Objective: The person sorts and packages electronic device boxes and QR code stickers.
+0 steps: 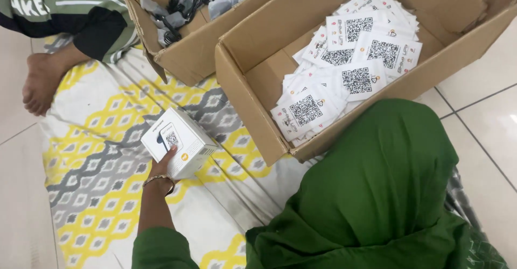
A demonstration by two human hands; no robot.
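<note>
- Cardboard box (253,94) of white printed cards (344,70) sits right of and beyond the held item.
- Patterned mat (97,166) lies underneath.
- Small white box (180,140), tilted, is gripped from below by the left hand (164,166).
- Right hand is hidden by green cloth (377,193); I cannot tell its state.

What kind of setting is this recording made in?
Likely an informal packing spot on a home floor: a patterned mat on tiles, cardboard boxes of white packets, the left hand holding a small white box.
</note>
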